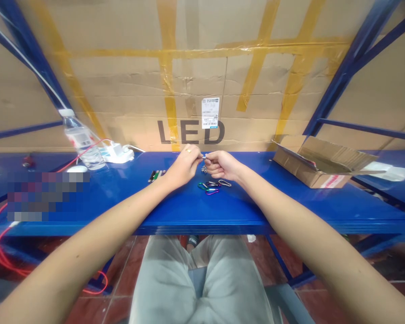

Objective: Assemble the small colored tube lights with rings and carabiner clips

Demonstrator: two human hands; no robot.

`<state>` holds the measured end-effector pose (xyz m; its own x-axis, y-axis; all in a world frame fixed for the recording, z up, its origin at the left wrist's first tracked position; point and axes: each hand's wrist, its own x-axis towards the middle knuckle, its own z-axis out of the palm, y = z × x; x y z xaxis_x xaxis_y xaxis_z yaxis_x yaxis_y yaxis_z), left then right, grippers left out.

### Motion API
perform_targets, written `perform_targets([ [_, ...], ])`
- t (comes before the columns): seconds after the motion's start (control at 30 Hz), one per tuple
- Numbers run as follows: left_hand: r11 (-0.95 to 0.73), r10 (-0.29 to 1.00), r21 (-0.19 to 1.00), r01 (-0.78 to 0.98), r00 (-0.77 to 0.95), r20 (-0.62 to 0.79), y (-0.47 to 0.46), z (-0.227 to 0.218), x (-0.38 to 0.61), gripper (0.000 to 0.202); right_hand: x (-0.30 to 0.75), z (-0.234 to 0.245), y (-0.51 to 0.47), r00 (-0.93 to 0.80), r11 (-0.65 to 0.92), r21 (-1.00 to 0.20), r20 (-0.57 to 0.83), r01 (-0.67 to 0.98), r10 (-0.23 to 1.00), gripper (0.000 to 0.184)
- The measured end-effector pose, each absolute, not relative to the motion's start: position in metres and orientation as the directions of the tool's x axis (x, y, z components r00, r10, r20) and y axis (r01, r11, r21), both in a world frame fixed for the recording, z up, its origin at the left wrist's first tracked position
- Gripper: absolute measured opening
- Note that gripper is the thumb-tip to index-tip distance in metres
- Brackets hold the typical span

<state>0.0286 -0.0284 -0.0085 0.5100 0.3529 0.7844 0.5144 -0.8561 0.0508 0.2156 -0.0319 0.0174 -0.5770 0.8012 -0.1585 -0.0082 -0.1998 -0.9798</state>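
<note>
From here, the left hand [188,163] and right hand [222,165] both pinch, grip nearly closed, a small shiny piece [204,157] lying seemingly crosswise between them, toward the bench [202,210]'s back edge, beyond the coloured clips [212,184].

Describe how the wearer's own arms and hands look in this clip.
Both forearms are bare, with no sleeve in view, and no watch or bracelet shows at either wrist. The left hand is ungloved and wears a gold-coloured ring. The right hand is ungloved too.
</note>
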Motion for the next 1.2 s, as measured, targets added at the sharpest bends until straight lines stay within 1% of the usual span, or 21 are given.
perform_targets([
  [0.2,-0.86,0.334,0.016,0.51,0.54,0.773,-0.031,-0.007,0.03,0.016,0.218,0.022,-0.031,-0.621,-0.349,-0.936,-0.243,-0.051,0.745,0.025],
  [0.33,-0.865,0.326,-0.003,0.503,0.565,0.758,-0.032,-0.005,0.029,0.018,0.218,0.022,-0.031,-0.633,-0.358,-0.933,-0.259,-0.03,0.729,0.029],
  [0.37,-0.865,0.326,-0.002,0.501,0.566,0.757,-0.031,-0.006,0.029,0.018,0.218,0.022,-0.031,-0.624,-0.334,-0.942,-0.255,-0.011,0.739,0.03],
  [0.43,-0.866,0.339,0.022,0.5,0.552,0.762,-0.031,-0.006,0.028,0.018,0.217,0.02,-0.033,-0.592,-0.238,-0.971,-0.212,0.035,0.777,0.031],
  [0.53,-0.858,0.389,0.112,0.501,0.492,0.779,-0.028,-0.008,0.026,0.015,0.215,0.018,-0.037,-0.545,-0.008,-0.995,-0.062,0.101,0.836,0.034],
  [0.6,-0.844,0.43,0.172,0.508,0.45,0.783,-0.027,-0.009,0.025,0.012,0.214,0.016,-0.039,-0.518,0.137,-0.979,0.041,0.149,0.855,0.035],
  [0.67,-0.836,0.45,0.196,0.513,0.434,0.781,-0.026,-0.01,0.025,0.012,0.213,0.016,-0.041,-0.492,0.211,-0.957,0.09,0.198,0.866,0.035],
  [0.7,-0.838,0.446,0.191,0.511,0.439,0.78,-0.025,-0.01,0.025,0.012,0.213,0.016,-0.04,-0.486,0.21,-0.956,0.086,0.207,0.87,0.035],
  [0.77,-0.854,0.406,0.14,0.501,0.475,0.781,-0.025,-0.011,0.026,0.014,0.214,0.016,-0.039,-0.501,0.12,-0.976,0.014,0.18,0.865,0.035],
  [0.83,-0.872,0.331,0.038,0.488,0.53,0.78,-0.026,-0.01,0.026,0.017,0.217,0.018,-0.035,-0.567,-0.049,-0.992,-0.105,0.113,0.817,0.036],
  [0.9,-0.871,0.257,-0.078,0.485,0.585,0.77,-0.027,-0.01,0.025,0.02,0.22,0.019,-0.031,-0.648,-0.207,-0.977,-0.188,0.048,0.738,0.036],
  [0.97,-0.858,0.208,-0.165,0.486,0.623,0.754,-0.027,-0.009,0.024,0.022,0.222,0.019,-0.029,-0.703,-0.29,-0.957,-0.209,0.003,0.68,0.035],
  [1.0,-0.854,0.196,-0.186,0.486,0.632,0.75,-0.028,-0.008,0.024,0.023,0.222,0.02,-0.028,-0.713,-0.306,-0.952,-0.209,-0.009,0.669,0.035],
  [1.07,-0.859,0.192,-0.18,0.479,0.627,0.755,-0.029,-0.007,0.024,0.021,0.221,0.02,-0.028,-0.708,-0.301,-0.953,-0.21,-0.004,0.674,0.035],
  [1.1,-0.864,0.205,-0.151,0.481,0.609,0.766,-0.03,-0.007,0.025,0.019,0.22,0.02,-0.029,-0.692,-0.281,-0.96,-0.207,0.007,0.692,0.035],
  [1.2,-0.86,0.306,-0.002,0.511,0.518,0.799,-0.032,-0.006,0.028,0.014,0.216,0.019,-0.033,-0.593,-0.151,-0.988,-0.143,0.035,0.793,0.036],
])
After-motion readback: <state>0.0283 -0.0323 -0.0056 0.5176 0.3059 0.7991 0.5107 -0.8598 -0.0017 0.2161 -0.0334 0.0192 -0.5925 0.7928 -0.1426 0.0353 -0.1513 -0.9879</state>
